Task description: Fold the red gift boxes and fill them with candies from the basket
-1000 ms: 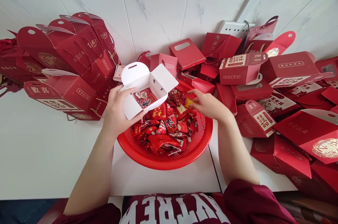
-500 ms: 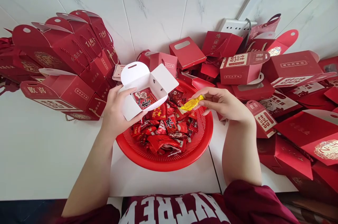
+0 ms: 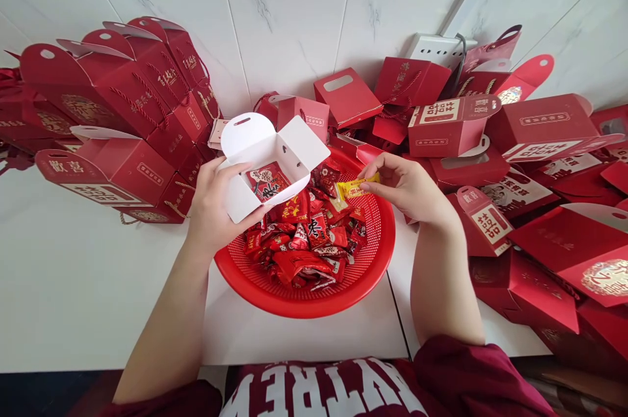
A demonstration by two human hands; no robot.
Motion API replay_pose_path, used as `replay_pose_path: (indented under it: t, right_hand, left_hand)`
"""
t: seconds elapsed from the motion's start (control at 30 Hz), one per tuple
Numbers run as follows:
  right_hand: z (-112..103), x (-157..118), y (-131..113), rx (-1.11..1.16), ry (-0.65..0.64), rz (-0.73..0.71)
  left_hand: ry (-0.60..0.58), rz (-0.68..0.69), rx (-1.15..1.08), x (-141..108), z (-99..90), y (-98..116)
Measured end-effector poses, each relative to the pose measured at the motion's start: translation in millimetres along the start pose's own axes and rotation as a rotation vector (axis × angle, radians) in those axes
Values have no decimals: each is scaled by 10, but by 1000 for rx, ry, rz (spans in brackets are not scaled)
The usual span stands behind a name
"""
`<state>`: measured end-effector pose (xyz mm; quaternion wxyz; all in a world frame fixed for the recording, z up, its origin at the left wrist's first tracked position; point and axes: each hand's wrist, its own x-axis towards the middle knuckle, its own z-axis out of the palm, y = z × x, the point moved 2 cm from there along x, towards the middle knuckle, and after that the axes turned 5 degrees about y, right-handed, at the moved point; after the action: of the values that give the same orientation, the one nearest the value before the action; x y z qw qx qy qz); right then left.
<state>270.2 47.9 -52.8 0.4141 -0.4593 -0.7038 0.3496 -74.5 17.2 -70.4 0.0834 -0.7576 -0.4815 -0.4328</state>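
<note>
My left hand [image 3: 214, 202] holds an open box, white inside [image 3: 241, 196], tilted above the left part of a red perforated basket [image 3: 314, 309]. Inside the box lies a red packet [image 3: 269, 182] with dark lettering. Between the thumb and fingers of my right hand [image 3: 400, 186] is a yellow wrapped candy [image 3: 354, 188], over the basket's right side and apart from the box. Many red wrapped candies [image 3: 301, 263] fill the basket below both hands.
Red gift boxes with rope handles [image 3: 132, 86] are stacked at the left. More red boxes [image 3: 544, 126] crowd the right side. A power strip [image 3: 434, 49] stands against the tiled wall. The white table [image 3: 88, 286] extends to the left.
The yellow candy has turned slightly in my right hand, whose fingers are drawn closer together around its right end. The box in my left hand has shifted slightly left.
</note>
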Motion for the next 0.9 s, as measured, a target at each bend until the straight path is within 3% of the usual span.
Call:
replay_pose_path:
  t: [0.17,0.27,0.37,0.5,0.57,0.67,0.77,0.9]
  right_hand:
    - [115,40,-6,-272,238,-81]
    - [246,85,-41,-431,259,-174]
    - [424,191,-87,-459,9,-183]
    - [678,400,-120,-759,-457,-82]
    - [791,498,-114,-866,-603,-25]
    - [943,597,-80,-917,-676,31]
    - [1035,634,-21,-925,-662,58]
    - [969,639,55,-815,-604,31]
  left_hand:
    - [4,-43,6,-3,5,1]
    - [27,-87,8,-3,-4,10]
    - [61,-155,2,-3,-16,-6]
    - [73,-208,-28,-4,-18,-50]
    - [76,-209,-39,-6,-15,-64]
    - [70,-211,-49,-10,-9,-71]
    - [56,-220,-39,-12,-7,-66]
    - [40,-199,-29,-8,-7,-55]
